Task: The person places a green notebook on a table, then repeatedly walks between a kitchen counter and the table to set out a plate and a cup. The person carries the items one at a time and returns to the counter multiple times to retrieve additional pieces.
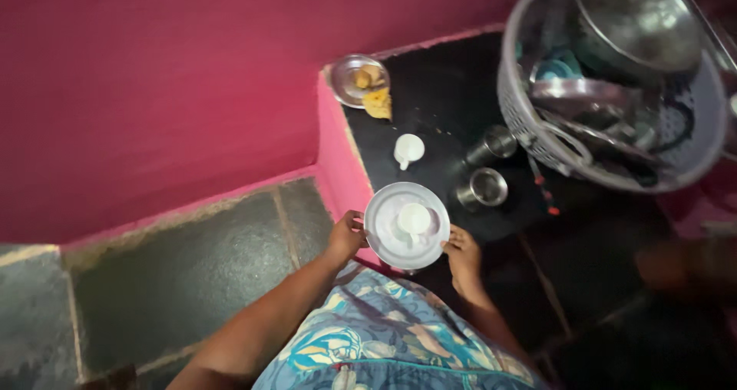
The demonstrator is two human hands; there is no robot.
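Note:
A round steel plate [388, 240] is held level in front of me, with a small white cup [414, 219] standing in its middle. My left hand [347, 235] grips the plate's left rim and my right hand [462, 253] grips its right rim. The plate hovers over the near edge of a black counter [445, 98]. A second white cup [408, 150] sits on the counter just beyond the plate.
Two steel tumblers [484, 187] [495, 143] stand on the counter to the right. A grey basket [537, 140] full of steel vessels sits at the far right. A small steel plate with food [357, 79] lies in the back corner by the pink wall [153, 83]. Below lies a stone floor [192, 267].

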